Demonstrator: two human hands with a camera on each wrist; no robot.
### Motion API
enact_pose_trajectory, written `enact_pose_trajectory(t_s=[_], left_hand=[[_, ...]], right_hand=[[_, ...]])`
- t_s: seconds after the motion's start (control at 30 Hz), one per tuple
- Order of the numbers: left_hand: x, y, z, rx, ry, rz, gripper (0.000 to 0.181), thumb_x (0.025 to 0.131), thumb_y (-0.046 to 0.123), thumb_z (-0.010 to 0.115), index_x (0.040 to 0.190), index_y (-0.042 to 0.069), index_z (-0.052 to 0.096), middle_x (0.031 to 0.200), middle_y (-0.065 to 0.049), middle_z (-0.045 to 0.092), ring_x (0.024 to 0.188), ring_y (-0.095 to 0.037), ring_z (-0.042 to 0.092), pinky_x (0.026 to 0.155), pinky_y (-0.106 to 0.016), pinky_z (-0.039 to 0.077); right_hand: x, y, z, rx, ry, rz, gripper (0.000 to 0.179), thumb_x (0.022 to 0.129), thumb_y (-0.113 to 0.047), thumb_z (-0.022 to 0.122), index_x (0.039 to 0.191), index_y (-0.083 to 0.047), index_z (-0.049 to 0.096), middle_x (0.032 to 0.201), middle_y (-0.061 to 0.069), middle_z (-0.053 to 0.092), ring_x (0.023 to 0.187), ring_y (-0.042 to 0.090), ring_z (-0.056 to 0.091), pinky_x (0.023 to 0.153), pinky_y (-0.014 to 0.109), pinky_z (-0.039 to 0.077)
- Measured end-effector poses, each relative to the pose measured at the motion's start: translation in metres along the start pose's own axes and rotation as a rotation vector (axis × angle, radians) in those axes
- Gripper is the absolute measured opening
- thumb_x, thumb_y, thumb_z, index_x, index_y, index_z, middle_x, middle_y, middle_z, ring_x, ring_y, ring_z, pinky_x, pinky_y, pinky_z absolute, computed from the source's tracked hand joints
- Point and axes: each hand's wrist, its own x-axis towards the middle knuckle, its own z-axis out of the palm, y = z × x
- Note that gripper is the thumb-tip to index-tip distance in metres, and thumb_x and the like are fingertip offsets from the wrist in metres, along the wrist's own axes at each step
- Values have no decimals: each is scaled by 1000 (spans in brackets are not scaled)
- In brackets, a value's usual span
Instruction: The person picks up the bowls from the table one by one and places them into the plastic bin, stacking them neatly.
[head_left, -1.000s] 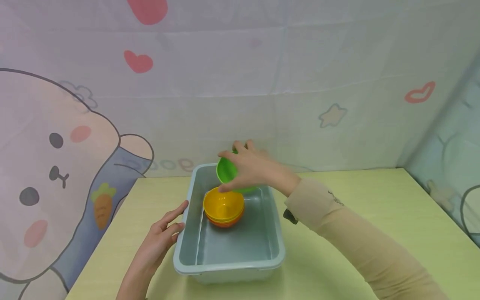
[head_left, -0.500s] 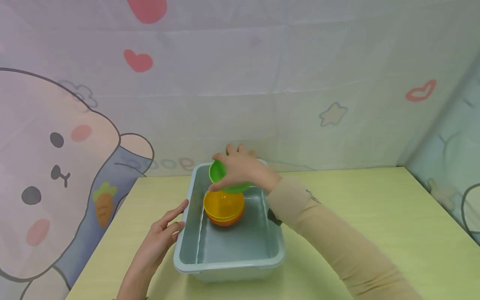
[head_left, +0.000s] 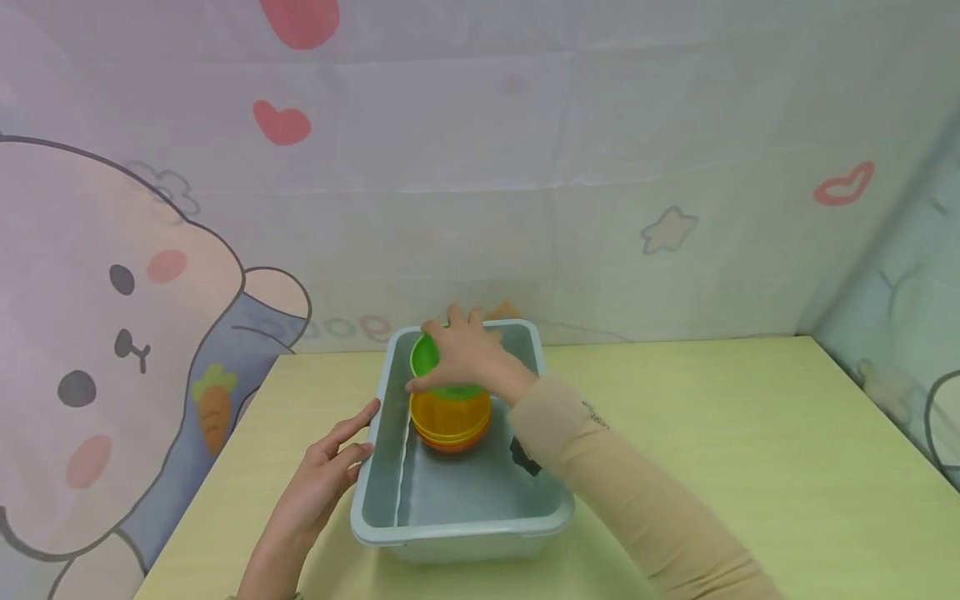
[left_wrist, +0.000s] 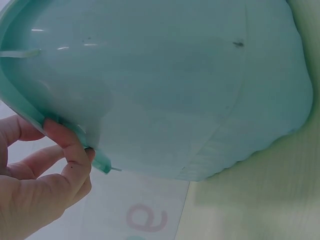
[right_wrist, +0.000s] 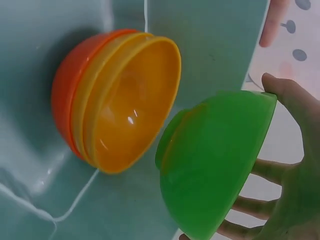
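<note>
My right hand (head_left: pixel 467 357) holds a green bowl (right_wrist: pixel 215 160) by its rim from above, the thumb at one side and the fingers spread across the other. In the right wrist view the bowl is tilted, its base towards a nested stack of bowls. That stack has a yellow bowl (head_left: pixel 450 414) on top, another yellow one beneath, and an orange bowl (right_wrist: pixel 75 95) at the bottom. It stands inside a pale blue-green plastic tub (head_left: pixel 461 529). At the tub's left side my left hand (head_left: pixel 318 467) grips the rim with bent fingers (left_wrist: pixel 75 160).
The tub stands on a light yellow table (head_left: pixel 690 433), close to its back edge. Behind it hangs a pale printed cloth (head_left: pixel 480 167) with hearts and a cartoon animal. More printed cloth (head_left: pixel 907 333) borders the table on the right.
My right hand has carried the green bowl left and down, from the tub's back right to over the yellow bowl. The left hand has stayed at the tub's rim.
</note>
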Motion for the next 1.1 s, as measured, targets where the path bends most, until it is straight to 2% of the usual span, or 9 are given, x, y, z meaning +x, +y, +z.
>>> enact_pose_trajectory(t_s=[0.37, 0.7, 0.93, 1.1], left_hand=[[-2, 1, 0, -5, -8, 17, 58, 95, 9, 50, 150, 21, 36, 150, -5, 33, 116, -3, 50, 92, -21, 47], [-1, 1, 1, -9, 1, 3, 58, 94, 8, 50, 149, 21, 37, 151, -3, 32, 117, -1, 50, 92, -21, 47], [-1, 2, 2, -12, 0, -7, 58, 94, 8, 51, 149, 22, 37, 152, -2, 31, 117, -2, 50, 92, -21, 47], [-2, 3, 1, 4, 7, -9, 57, 95, 10, 51, 149, 23, 37, 151, -1, 33, 118, -1, 49, 94, -22, 46]], right_hand=[[5, -3, 17, 27, -6, 26, 91, 75, -64, 69, 149, -25, 35, 161, 15, 13, 145, 47, 14, 104, 70, 28], [9, 6, 30, 24, -10, 25, 90, 75, -63, 69, 149, -24, 36, 159, 16, 17, 143, 47, 19, 103, 69, 31], [12, 12, 37, 62, -31, 39, 91, 74, -62, 70, 149, -24, 36, 159, 15, 17, 144, 47, 15, 104, 71, 28], [13, 10, 39, 51, -54, 36, 91, 75, -62, 70, 149, -23, 36, 159, 16, 19, 144, 48, 15, 103, 71, 29]])
